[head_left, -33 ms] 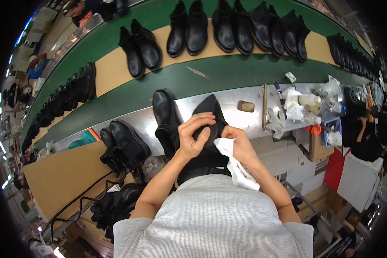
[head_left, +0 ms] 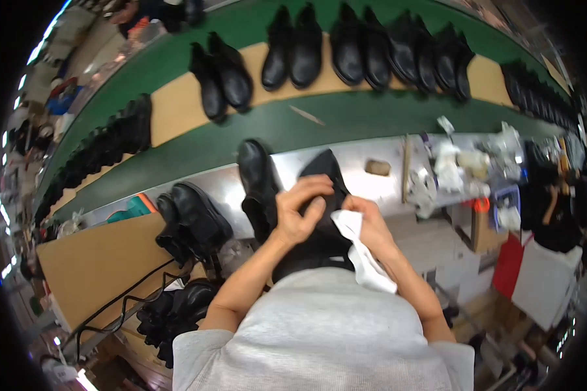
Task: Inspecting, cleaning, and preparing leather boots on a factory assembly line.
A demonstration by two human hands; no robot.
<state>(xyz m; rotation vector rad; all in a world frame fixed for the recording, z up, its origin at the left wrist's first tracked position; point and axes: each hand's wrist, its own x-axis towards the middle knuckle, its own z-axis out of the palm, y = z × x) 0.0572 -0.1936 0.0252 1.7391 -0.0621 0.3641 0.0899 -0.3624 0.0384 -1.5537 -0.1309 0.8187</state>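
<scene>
A black ankle boot (head_left: 326, 165) is held close in front of me, over the metal bench edge, its sole side seemingly facing up. Curled fingers and thumb of my left hand (head_left: 299, 215) grip the boot from the left. On the right, my right hand (head_left: 372, 225) pinches a white cloth (head_left: 366, 260) against the boot's side; the cloth's end hangs toward my shirt. Another black boot (head_left: 254, 166) lies on the bench just left of my left hand. Motion blur and my fingers hide part of the held boot.
Pairs of black boots (head_left: 293, 55) stand on a brown strip along the green conveyor (head_left: 241, 143). At the left are more boots (head_left: 192, 218) and a cardboard sheet (head_left: 101, 270). A brown block (head_left: 377, 167), gloves (head_left: 422, 192) and bottles (head_left: 474, 159) lie right. People work farther off.
The whole scene has shifted slightly right and down in the picture and become blurred. Both hands keep the same hold on the boot and the cloth.
</scene>
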